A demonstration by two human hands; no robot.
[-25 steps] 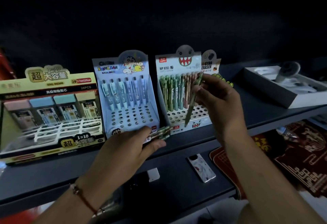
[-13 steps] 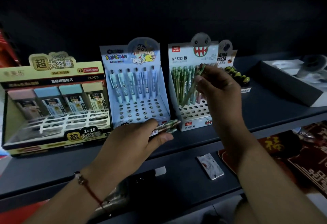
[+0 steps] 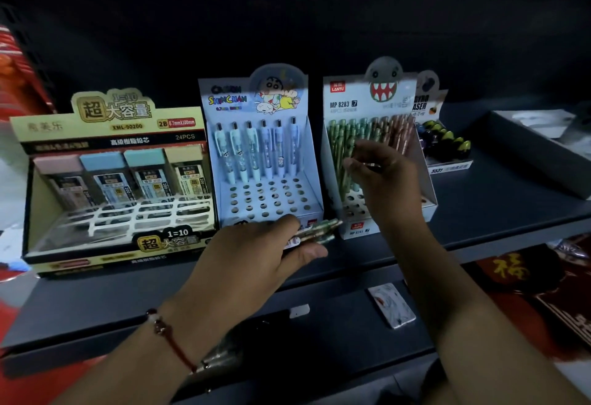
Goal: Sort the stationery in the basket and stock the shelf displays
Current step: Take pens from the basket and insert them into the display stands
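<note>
My left hand [image 3: 252,254] is shut on a small bundle of patterned mechanical pencils [image 3: 321,230], held low in front of the blue cartoon pen display [image 3: 271,193]. My right hand [image 3: 383,177] is in front of the white monster-face pencil display [image 3: 351,97], which holds several green and pink pencils. Its fingertips pinch the top of a green pencil [image 3: 343,180] that stands tilted at the box's left side, its lower end at the hole tray. The hand hides much of that tray.
A yellow lead-refill box [image 3: 112,136] stands at the left of the dark shelf [image 3: 495,206]. An eraser display [image 3: 447,148] and a grey tray [image 3: 527,148] sit to the right. A white card [image 3: 391,308] and red decorations [image 3: 527,276] lie on the lower level.
My right hand has moved down with the green pencil, lowering it into the monster display. The left hand has stayed put with its bundle. The camera has moved closer.
</note>
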